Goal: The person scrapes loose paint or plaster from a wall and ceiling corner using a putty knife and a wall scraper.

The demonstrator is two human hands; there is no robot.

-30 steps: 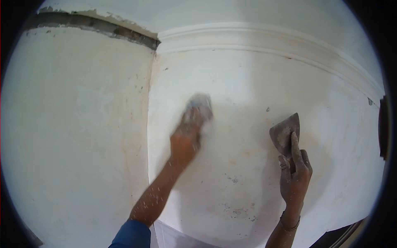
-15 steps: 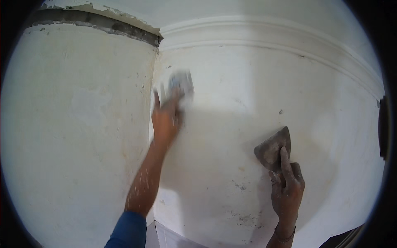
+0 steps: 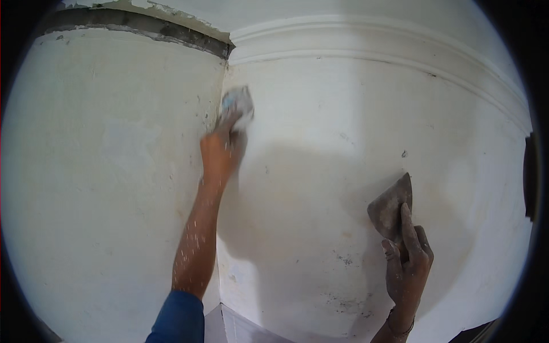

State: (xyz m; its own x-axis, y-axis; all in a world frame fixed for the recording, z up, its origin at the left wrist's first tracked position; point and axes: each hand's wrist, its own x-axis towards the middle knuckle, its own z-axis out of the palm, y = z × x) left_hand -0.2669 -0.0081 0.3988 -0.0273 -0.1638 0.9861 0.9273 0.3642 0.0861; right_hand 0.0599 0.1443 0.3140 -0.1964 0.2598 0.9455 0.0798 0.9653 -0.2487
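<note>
My left hand [image 3: 220,146] is raised by the corner of the room, its fingers pressing a folded sandpaper sheet [image 3: 243,103] against the white wall [image 3: 297,188]. The sheet looks greyish with a pale blue patch, and is blurred by motion. White flecks speckle my left forearm. Lower on the right, my right hand [image 3: 410,260] grips a putty knife [image 3: 393,206] with a broad, dark, stained blade. Its index finger lies along the blade; the handle is mostly hidden in the palm. The blade points up beside the same wall; whether it touches cannot be told.
A white moulding [image 3: 366,43] runs along the top of this wall. On the left wall [image 3: 114,200], a dark bare strip [image 3: 137,26] lies under flaking ceiling paint. Dark pitted marks [image 3: 343,303] show low on the wall. A dark object [image 3: 530,177] stands at the far right.
My left hand and the sheet have shifted slightly left and up, closer to the corner. The putty knife stays in my right hand. The whole view has moved slightly.
</note>
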